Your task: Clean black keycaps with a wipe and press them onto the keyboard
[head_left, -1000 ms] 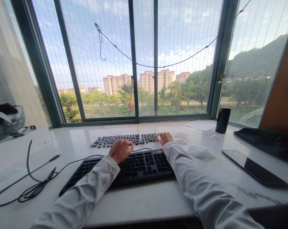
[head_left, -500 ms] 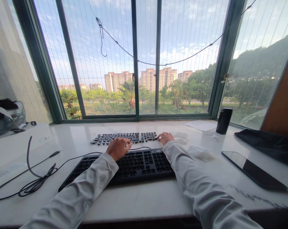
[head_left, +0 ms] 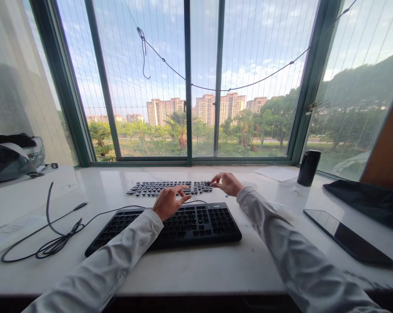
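Loose black keycaps (head_left: 157, 188) lie in rows laid out like a keyboard on the white counter. In front of them sits a black keyboard (head_left: 212, 224) whose key positions look bare of caps. My right hand (head_left: 228, 184) is at the right end of the rows, thumb and index finger pinched at a small black keycap (head_left: 207, 184). The fingertips partly hide that keycap. My left hand (head_left: 170, 201) hovers over the keyboard's far edge, empty, its thumb and fingers apart. It covers part of the keycap rows and of the keyboard.
A coiled cable (head_left: 61, 243) lies left, beside a white box (head_left: 64, 184) with a helmet (head_left: 17, 156) on it. To the right are a phone (head_left: 346, 237), a black cylinder (head_left: 308, 168), dark cloth (head_left: 362, 202) and paper (head_left: 277, 173). A window frame (head_left: 188, 108) rises behind.
My right hand has lifted and turned, with its wrist further right and its fingertips still at the right-hand keycaps. My left hand has shifted slightly right and its fingers have spread.
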Motion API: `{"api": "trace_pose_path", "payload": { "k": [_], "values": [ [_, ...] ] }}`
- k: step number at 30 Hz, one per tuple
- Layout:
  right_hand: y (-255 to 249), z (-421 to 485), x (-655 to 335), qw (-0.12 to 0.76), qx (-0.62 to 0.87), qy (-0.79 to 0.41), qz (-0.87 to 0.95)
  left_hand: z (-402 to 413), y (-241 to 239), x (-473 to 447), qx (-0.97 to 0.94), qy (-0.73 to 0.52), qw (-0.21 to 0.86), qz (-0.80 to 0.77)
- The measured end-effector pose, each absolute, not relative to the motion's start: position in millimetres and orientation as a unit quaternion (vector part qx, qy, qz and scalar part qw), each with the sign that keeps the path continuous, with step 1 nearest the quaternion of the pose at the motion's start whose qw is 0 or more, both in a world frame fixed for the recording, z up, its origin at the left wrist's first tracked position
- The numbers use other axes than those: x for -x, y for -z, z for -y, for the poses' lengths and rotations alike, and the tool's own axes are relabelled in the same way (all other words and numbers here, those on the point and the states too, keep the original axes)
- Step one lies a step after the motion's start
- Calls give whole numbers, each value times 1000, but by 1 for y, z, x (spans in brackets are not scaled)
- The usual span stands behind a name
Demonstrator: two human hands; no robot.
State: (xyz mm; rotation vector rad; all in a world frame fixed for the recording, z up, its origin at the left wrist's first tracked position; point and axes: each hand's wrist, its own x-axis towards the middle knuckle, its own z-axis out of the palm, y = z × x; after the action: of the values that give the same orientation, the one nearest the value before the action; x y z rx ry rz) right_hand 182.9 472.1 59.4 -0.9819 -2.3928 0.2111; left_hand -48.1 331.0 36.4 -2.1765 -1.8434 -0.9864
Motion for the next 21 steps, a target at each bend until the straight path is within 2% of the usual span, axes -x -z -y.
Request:
{"api": "trace_pose_path", "payload": {
  "k": [3, 7, 13, 15, 19, 21],
  "values": [
    [-58, -449, -178, 289, 298, -99, 905, -330, -33, 39, 730, 347, 14, 589],
    [-46, -429, -164, 272, 239, -97, 927, -329, -30, 33, 732, 367, -31, 573],
    [-46, -419, -158, 263, 259, -86, 926, -327, -30, 31, 732, 364, -7, 576],
    [-55, -430, -175, 232, 306, -56, 922, -326, -31, 32, 719, 358, 13, 595],
    [-65, -474, -243, 128, 576, 55, 805, -325, -34, 33, 701, 351, 41, 620],
    [-58, -498, -277, 57, 661, 49, 747, -326, -34, 33, 701, 351, 47, 619]
  ]
}}
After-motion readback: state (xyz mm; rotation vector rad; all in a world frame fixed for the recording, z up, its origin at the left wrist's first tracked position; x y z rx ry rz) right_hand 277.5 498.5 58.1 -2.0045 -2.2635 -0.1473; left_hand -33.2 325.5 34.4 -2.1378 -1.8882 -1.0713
